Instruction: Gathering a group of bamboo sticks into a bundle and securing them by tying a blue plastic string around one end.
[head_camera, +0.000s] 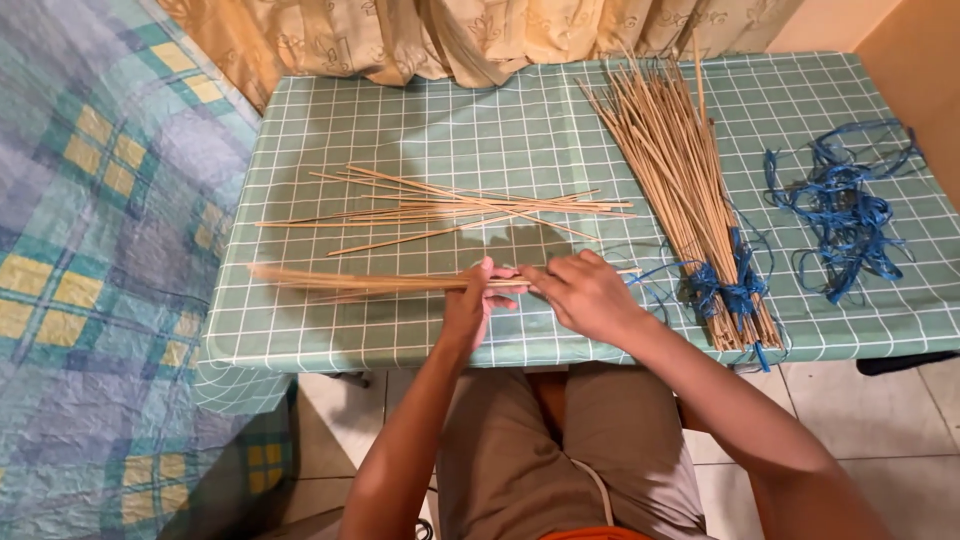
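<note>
At the far left lies a bed (90, 250) under a plaid cover. On the green checked worktop (330, 130), your left hand (470, 305) has its fingers closed around a thin bunch of sticks (350, 283) that juts leftward, just above the front edge. Loose sticks (450, 208) lie scattered behind it. Your right hand (585, 295) pinches the bunch's near end. Grip loosely and the sticks could splay or slide. Further right sit the tied bundle (690, 190) and blue twine (840, 210).
</note>
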